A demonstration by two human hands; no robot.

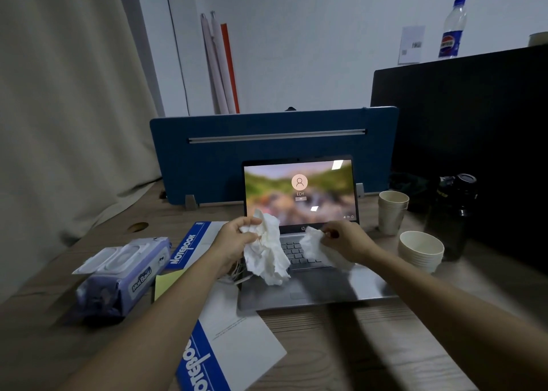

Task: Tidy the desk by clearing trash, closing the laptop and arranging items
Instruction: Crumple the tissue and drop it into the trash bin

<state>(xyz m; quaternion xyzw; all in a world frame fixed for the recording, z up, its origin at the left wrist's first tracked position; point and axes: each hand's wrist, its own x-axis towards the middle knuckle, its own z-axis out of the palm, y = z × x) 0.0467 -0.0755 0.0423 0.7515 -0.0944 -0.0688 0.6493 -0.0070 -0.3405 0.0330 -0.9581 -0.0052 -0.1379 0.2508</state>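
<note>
tissue, a big crumpled white wad, hangs from the left hand, whose fingers are closed on its top, above the left side of the laptop keyboard. right hand pinches a second, smaller tissue wad over the keys. laptop stands open at the middle of the desk, screen lit with a login page. left of it lie two notebooks, a yellow sheet and a wipes pack. right of it stand two stacks of paper cups and a dark bottle. blue divider rises behind the laptop.
</note>
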